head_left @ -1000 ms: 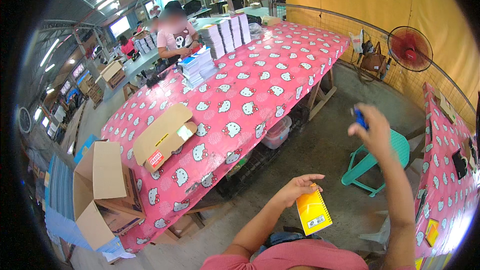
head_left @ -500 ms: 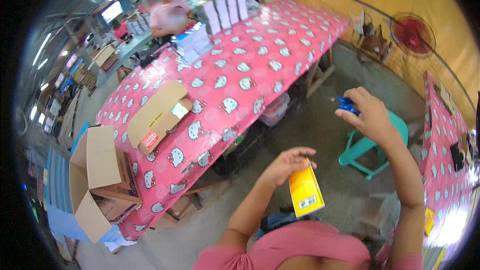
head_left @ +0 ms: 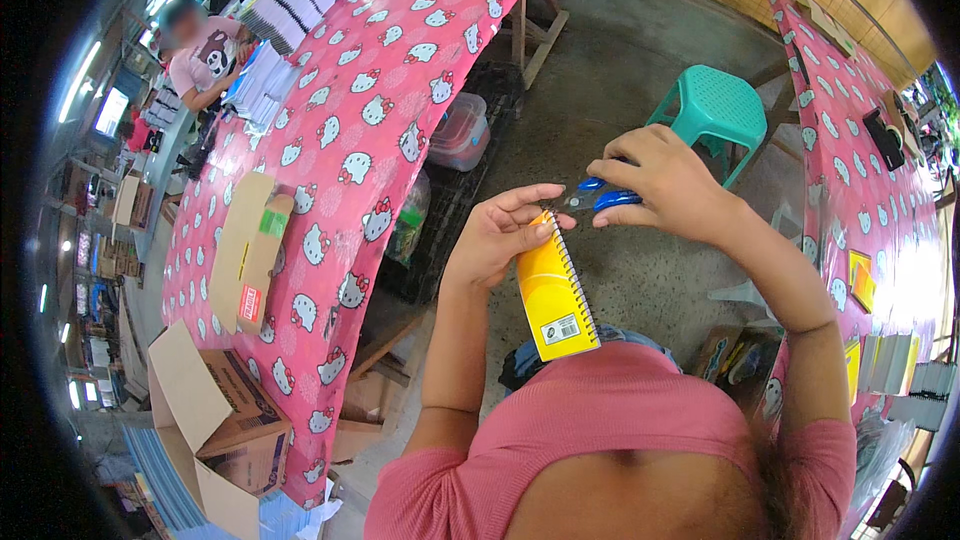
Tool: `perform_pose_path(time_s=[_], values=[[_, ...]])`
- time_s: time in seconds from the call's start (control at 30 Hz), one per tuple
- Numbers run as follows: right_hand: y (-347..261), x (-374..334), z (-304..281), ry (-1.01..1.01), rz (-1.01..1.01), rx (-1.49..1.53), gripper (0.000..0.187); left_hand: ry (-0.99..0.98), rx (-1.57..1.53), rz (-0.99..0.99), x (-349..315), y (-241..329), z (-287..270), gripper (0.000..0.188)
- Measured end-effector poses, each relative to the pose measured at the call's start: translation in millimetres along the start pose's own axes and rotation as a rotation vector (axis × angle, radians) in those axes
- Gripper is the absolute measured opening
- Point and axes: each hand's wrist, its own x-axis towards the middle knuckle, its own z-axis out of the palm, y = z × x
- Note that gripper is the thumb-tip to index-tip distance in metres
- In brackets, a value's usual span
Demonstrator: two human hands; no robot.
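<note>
A small yellow spiral notebook (head_left: pixel 556 292) hangs from my left hand (head_left: pixel 497 237), pinched near its top corner between thumb and fingers. Its dark wire coil runs down the right edge, and a white label sits near the lower end. My right hand (head_left: pixel 672 185) is wrapped around the blue handles of pliers (head_left: pixel 612 201), which stand partly spread. The metal jaws of the pliers reach toward the top end of the coil, close by my left fingertips. Whether the jaws touch the wire I cannot tell.
A long table (head_left: pixel 345 205) with a pink patterned cover lies to the left, bearing a cardboard tray (head_left: pixel 243 258) and book stacks. An open carton (head_left: pixel 215 425) stands at lower left. A green stool (head_left: pixel 717 105) is ahead; another pink table (head_left: pixel 838 130) lies right. One person (head_left: pixel 212 60) works at far left.
My right hand has brought the pliers down and left to the notebook's top. The notebook has turned so its coil shows. The view has swung downward and right.
</note>
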Motion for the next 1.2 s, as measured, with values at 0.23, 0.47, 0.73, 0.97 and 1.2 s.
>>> perform_pose_path(time_s=[0.23,0.47,0.73,0.97,1.2], values=[[-4.3,-2.7,2.7,-0.003,-0.001,-0.051,0.044,-0.014,0.028,0.007,-2.3,3.2,2.8,0.045],[-2.3,-4.1,0.8,0.029,-0.021,-0.034,0.043,-0.007,0.000,-0.011,-3.2,4.4,5.2,0.048],[-2.9,-7.2,-1.3,-0.039,0.006,-0.024,0.043,0.002,0.002,-0.022,-1.8,0.9,10.2,0.046],[5.3,-12.5,6.2,0.039,-0.026,-0.034,0.047,0.038,0.034,-0.041,-2.4,-0.2,13.7,0.040],[-1.7,-11.7,-8.1,-0.211,0.096,-0.083,0.048,0.065,0.037,-0.005,-5.1,-4.0,12.8,0.033]])
